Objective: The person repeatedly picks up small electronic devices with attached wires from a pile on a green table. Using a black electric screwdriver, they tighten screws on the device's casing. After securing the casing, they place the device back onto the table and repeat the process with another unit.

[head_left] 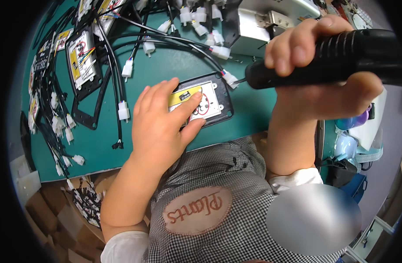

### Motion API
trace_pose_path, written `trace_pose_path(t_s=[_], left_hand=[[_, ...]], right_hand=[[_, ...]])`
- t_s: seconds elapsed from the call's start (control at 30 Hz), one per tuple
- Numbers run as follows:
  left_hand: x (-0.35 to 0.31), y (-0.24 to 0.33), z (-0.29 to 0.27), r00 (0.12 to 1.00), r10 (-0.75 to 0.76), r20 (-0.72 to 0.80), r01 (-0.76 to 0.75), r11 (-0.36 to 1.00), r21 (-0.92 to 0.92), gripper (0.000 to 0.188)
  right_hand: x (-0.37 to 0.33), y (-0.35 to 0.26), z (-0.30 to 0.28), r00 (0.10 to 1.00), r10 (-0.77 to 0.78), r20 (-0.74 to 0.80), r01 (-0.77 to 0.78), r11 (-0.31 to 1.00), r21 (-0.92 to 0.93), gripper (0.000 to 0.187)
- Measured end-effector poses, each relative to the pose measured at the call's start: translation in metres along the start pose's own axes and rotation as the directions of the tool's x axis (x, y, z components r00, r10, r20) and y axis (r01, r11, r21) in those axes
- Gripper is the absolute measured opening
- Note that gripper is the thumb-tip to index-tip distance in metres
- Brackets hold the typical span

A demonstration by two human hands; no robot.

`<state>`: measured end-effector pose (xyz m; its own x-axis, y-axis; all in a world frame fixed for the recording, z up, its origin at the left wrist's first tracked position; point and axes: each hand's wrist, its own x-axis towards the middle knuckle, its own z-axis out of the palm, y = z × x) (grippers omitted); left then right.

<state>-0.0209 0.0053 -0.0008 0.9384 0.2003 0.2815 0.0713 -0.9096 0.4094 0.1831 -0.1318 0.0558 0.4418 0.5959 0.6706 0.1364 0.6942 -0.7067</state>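
Note:
My right hand (306, 61) is wrapped round a thick black electric screwdriver (372, 55), held nearly level. The screwdriver's thin metal bit points left, beside a white plug connector (230, 79) on a black cable; I cannot tell whether they touch. Just below that plug lies a flat black casing (226, 103) on the green mat, its open side up. Inside sits a white circuit board (213, 100) with a yellow label and red and black wires. My left hand (159, 120) rests over the casing's left end, fingers spread, the index fingertip on the board. It hides that end.
Several cables with white connectors (199, 28) cover the far side of the green mat (166, 65). Another black casing with a board (82, 61) lies at left, near an empty black frame (88, 109). A white metal box (253, 35) stands at far right. Cardboard (43, 215) is below left.

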Motion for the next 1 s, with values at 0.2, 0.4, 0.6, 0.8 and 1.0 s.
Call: trace_pose_path(t_s=[0.2,0.4,0.6,0.8,1.0], left_hand=[[-0.001,0.0,0.002,1.0,-0.005,-0.028,0.005,1.0,-0.013,0.047],[-0.001,-0.002,0.003,0.999,-0.019,-0.028,0.018,0.999,-0.033,0.046],[-0.003,-0.002,0.002,0.999,-0.017,-0.044,0.015,0.999,-0.051,0.045],[-0.002,-0.004,0.002,0.999,-0.012,-0.047,0.009,0.998,-0.061,0.043],[-0.001,-0.002,0.002,0.999,-0.017,-0.032,0.015,0.999,-0.052,0.046]], right_hand=[[-0.011,0.029,0.022,0.999,-0.03,-0.025,0.032,0.998,0.06,0.078],[-0.016,0.033,0.036,0.978,0.133,-0.161,-0.147,0.986,-0.078,0.069],[-0.012,0.042,0.03,0.989,0.141,0.049,-0.143,0.989,0.037,0.069],[-0.018,0.039,0.037,0.976,0.212,-0.04,-0.213,0.977,-0.025,0.067],[-0.009,0.021,0.015,0.966,0.069,-0.248,-0.059,0.997,0.048,0.065]])
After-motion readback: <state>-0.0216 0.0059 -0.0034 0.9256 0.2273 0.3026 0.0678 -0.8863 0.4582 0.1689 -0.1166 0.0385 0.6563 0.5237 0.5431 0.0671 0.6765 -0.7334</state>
